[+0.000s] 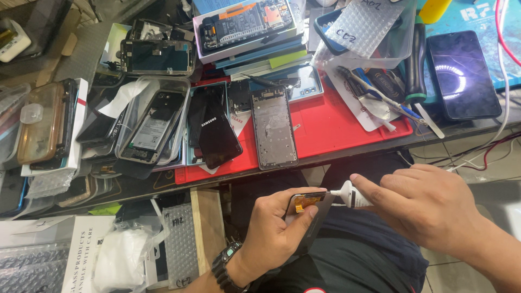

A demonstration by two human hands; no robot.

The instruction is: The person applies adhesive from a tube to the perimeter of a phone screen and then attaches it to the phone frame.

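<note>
The surface [347,135] lies above and beyond both hands, covered with phone parts. On it, a red mat [325,122] sits directly beyond the left hand. A dark phone [462,73] lies far up and right of the right hand, screen reflecting a ring of light. A grey phone frame [274,127] lies on the mat, straight above the left hand. A black phone [218,135] lies just left of the frame, partly overlapping other parts. A clear tray [154,122] holding an opened phone sits further left. A screwdriver [417,65] with a black and green handle lies upper right of the right hand.

The left hand [274,236] is below the surface edge, over the lap, wearing a black watch [223,266] at the wrist. Its grip is clenched around a phone panel [309,217], thumb on the upper face, fingers beneath. The panel is dark, tilted, with an orange patch at its upper end.

The right hand [429,203] is just right of the left hand. Its grip is closed on a small white tube [350,195], index finger along the top. The tube nozzle touches the panel's upper edge.
</note>
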